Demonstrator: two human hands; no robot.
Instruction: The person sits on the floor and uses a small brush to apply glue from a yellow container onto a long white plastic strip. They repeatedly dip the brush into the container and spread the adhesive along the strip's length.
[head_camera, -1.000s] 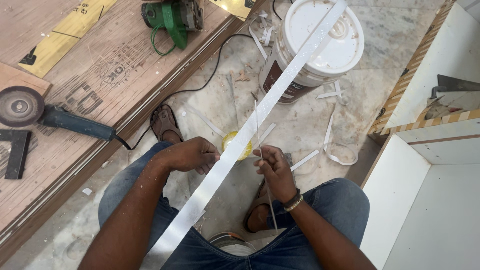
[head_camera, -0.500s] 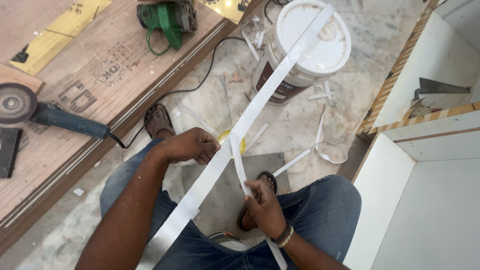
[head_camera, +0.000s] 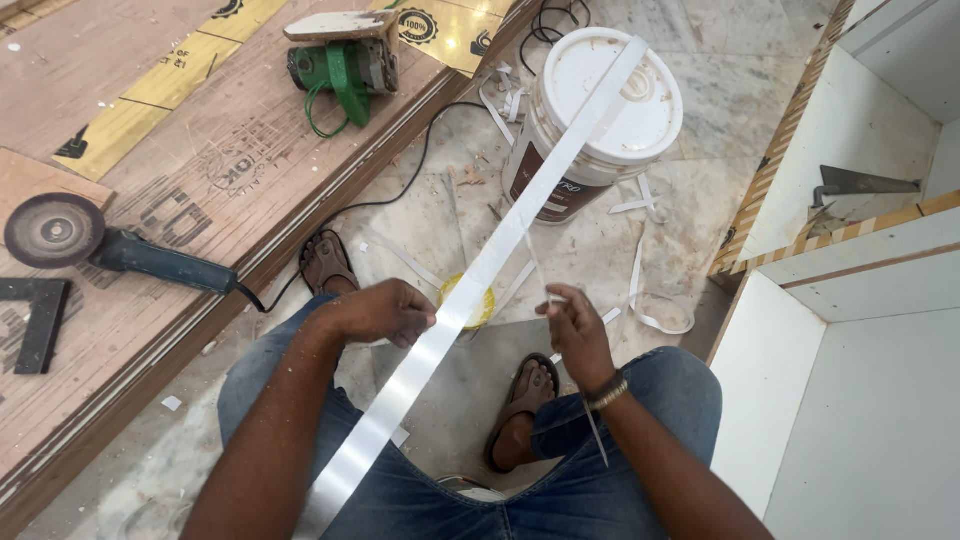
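A long white strip (head_camera: 520, 220) runs diagonally from my lap up over a white bucket (head_camera: 600, 120). My left hand (head_camera: 380, 312) grips the strip's left edge near its middle. To the right of the strip, my right hand (head_camera: 572, 328) pinches a thin white sliver (head_camera: 540, 275) that peels off the strip's edge and trails down past my wrist. A yellow round object (head_camera: 480, 308) lies on the floor under the strip. I sit with both sandalled feet on the stone floor.
A blue angle grinder (head_camera: 90, 240) and a green power tool (head_camera: 345, 60) lie on plywood sheets (head_camera: 180, 150) at left, with a black cord trailing off. White strip offcuts (head_camera: 650, 300) litter the floor. A white cabinet (head_camera: 860, 330) stands at right.
My right hand has come back up from low by my knee to beside the strip, drawing the thin sliver with it. My left hand has kept its hold.
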